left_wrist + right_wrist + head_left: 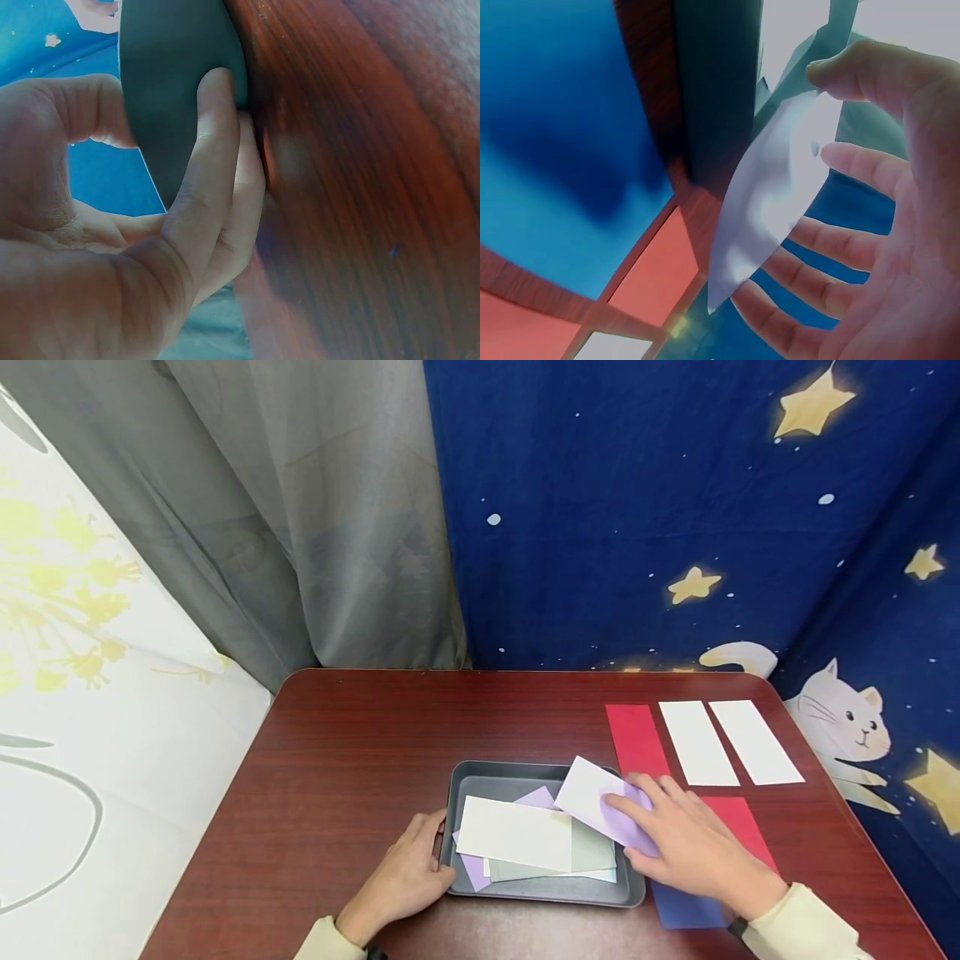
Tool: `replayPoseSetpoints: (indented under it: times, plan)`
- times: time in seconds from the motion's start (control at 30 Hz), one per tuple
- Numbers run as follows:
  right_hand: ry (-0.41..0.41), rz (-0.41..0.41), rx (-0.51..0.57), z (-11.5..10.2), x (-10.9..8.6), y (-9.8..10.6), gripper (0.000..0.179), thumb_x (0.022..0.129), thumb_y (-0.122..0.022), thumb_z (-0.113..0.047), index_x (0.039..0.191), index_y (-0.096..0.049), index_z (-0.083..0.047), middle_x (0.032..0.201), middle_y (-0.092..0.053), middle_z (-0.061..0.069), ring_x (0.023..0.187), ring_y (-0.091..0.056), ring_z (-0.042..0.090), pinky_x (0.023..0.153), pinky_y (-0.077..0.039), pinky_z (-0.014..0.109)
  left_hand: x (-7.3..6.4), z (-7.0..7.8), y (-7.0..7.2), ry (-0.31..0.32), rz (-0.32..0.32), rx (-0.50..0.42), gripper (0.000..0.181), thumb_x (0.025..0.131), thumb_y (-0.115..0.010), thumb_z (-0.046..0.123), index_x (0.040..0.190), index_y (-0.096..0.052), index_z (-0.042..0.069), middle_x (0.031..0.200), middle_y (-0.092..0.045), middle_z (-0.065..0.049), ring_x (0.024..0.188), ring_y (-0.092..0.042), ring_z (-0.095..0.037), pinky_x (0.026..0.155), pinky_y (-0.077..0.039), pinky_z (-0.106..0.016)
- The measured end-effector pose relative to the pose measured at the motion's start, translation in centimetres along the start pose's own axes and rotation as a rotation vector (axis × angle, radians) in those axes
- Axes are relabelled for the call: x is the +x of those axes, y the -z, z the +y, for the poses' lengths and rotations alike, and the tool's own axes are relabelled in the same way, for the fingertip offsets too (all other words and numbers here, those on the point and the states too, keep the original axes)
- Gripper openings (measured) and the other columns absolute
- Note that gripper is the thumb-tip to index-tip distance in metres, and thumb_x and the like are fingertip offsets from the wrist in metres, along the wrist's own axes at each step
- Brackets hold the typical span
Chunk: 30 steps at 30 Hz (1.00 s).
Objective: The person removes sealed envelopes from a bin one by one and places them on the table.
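A dark grey tray (543, 768) lies on the table with several paper cards in it. My left hand (408, 868) grips the tray's left edge; in the left wrist view its fingers (217, 127) press along the grey wall. Over the tray's right side, my right hand (686, 835) holds a pale lavender card (592, 797) tilted between thumb and fingertips. The right wrist view shows this card (772, 195) slightly bowed. Inside the tray, a cream card (513, 833) overlaps a grey-green card (592, 847), with lavender paper (474, 870) partly hidden beneath.
Right of the tray, a red card (636, 737) and two white cards (697, 743) lie in a row toward the back. Nearer are another red card (742, 827) and a blue card (684, 906), both partly hidden by my right hand. Curtains (375, 527) hang behind the brown table (360, 735).
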State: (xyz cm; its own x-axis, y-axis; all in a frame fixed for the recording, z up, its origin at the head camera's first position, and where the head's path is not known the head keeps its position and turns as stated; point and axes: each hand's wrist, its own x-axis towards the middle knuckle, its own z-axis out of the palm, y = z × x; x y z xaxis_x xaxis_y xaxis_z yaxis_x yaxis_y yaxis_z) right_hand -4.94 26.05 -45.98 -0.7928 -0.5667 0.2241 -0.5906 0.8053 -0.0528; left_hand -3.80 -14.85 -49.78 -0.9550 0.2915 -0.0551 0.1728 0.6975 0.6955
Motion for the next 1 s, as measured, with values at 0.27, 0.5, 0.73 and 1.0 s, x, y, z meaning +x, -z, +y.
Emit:
replayPoseSetpoints:
  times: [0.27, 0.5, 0.73, 1.0]
  plan:
    - [-0.05, 0.007, 0.007, 1.0, -1.3, 0.1, 0.069, 0.078, -0.088, -0.036, 0.144, -0.071, -0.022, 0.137, -0.061, 0.017, 0.108, -0.06, 0.032, 0.071, -0.056, 0.049, 0.0, -0.2, 0.0, -0.009, -0.002, -0.011, 0.082, 0.077, -0.078, 0.005, 0.156, -0.055, 0.005, 0.127, -0.06, -0.009, 0.071, -0.055, 0.001, 0.067, -0.048, -0.031]
    - [-0.132, -0.045, 0.023, 1.6, -2.3, 0.5, 0.069, 0.081, -0.089, -0.038, 0.145, -0.071, -0.021, 0.14, -0.06, 0.02, 0.111, -0.061, 0.034, 0.072, -0.059, 0.051, 0.0, -0.3, 0.0, -0.003, -0.007, -0.016, 0.083, 0.077, -0.077, 0.005, 0.157, -0.054, 0.006, 0.128, -0.06, -0.009, 0.07, -0.056, 0.001, 0.066, -0.048, -0.031]
    - [-0.191, -0.06, 0.044, 2.5, -3.6, 0.6, 0.068, 0.081, -0.09, -0.037, 0.144, -0.071, -0.02, 0.144, -0.059, 0.02, 0.112, -0.059, 0.035, 0.07, -0.06, 0.051, 0.0, -0.2, 0.0, -0.008, -0.003, -0.008, 0.082, 0.076, -0.077, 0.006, 0.155, -0.055, 0.005, 0.127, -0.06, -0.009, 0.072, -0.056, 0.001, 0.067, -0.049, -0.031]
    - [-0.238, -0.063, 0.024, 3.9, -5.0, 0.4, 0.066, 0.081, -0.091, -0.036, 0.141, -0.073, -0.016, 0.14, -0.06, 0.023, 0.11, -0.059, 0.04, 0.075, -0.061, 0.057, -0.1, -0.1, 0.1, -0.014, -0.004, -0.016, 0.081, 0.077, -0.077, 0.005, 0.155, -0.055, 0.005, 0.126, -0.06, -0.01, 0.072, -0.055, 0.0, 0.066, -0.048, -0.03]
